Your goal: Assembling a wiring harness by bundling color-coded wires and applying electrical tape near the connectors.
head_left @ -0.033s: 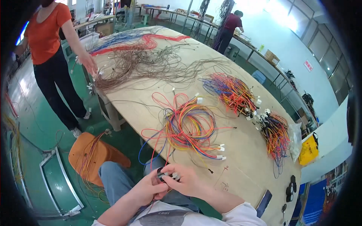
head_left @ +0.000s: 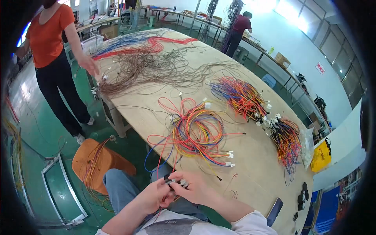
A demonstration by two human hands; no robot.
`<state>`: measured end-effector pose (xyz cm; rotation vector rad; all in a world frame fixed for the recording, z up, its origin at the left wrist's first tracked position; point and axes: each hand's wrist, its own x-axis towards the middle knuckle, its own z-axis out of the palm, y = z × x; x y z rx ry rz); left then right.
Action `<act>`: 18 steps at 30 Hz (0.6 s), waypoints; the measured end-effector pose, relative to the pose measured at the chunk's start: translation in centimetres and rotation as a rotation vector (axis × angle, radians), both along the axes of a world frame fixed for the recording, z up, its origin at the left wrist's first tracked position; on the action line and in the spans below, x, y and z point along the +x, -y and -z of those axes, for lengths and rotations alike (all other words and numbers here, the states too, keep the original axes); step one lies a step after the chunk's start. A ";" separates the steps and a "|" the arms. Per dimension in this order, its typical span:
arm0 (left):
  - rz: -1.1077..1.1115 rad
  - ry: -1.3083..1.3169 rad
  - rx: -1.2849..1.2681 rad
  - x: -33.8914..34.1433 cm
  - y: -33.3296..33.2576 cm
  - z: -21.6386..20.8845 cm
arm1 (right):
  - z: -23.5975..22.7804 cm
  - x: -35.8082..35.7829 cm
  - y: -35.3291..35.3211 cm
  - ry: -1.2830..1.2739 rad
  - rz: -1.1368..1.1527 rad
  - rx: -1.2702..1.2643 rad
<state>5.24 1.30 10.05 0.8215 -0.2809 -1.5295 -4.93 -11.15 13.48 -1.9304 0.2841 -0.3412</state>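
Note:
Close to my lap at the table's near edge, my left hand (head_left: 158, 196) and my right hand (head_left: 192, 188) are drawn together, fingers closed. Between them are small black and pale wire connectors (head_left: 172, 182), partly covered by my fingers. Red wires run up from around my hands toward the table. Just beyond lies a large loose coil of red, yellow, blue and black wires (head_left: 188, 139), with white plugs (head_left: 230, 164) at its near right side. One red loop and one blue loop hang past the edge.
Two wire bundles (head_left: 239, 96) (head_left: 288, 137) lie right on the table (head_left: 250, 184), brown wires (head_left: 141, 68) farther back. A phone (head_left: 275, 211), black tape rolls (head_left: 302, 196) and scissors (head_left: 295, 221) sit near right. An orange stool (head_left: 96, 164) holds wires. A person in orange (head_left: 51, 35) stands left.
My fingers have shifted slightly around the connectors, the left hand turning a little. The standing person's outstretched hand has moved slightly lower. The wire coil stays where it was.

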 end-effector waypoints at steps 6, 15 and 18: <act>-0.346 -0.280 -0.094 0.5 -0.7 0.9 | 0.1 -0.7 0.0 -0.026 0.091 0.212; -0.460 0.973 -0.014 -1.6 0.8 1.1 | -2.2 -0.6 -0.8 -0.112 0.091 0.230; -0.131 0.245 0.057 -1.0 1.0 -1.8 | -0.5 -0.9 -0.6 -0.003 0.109 0.249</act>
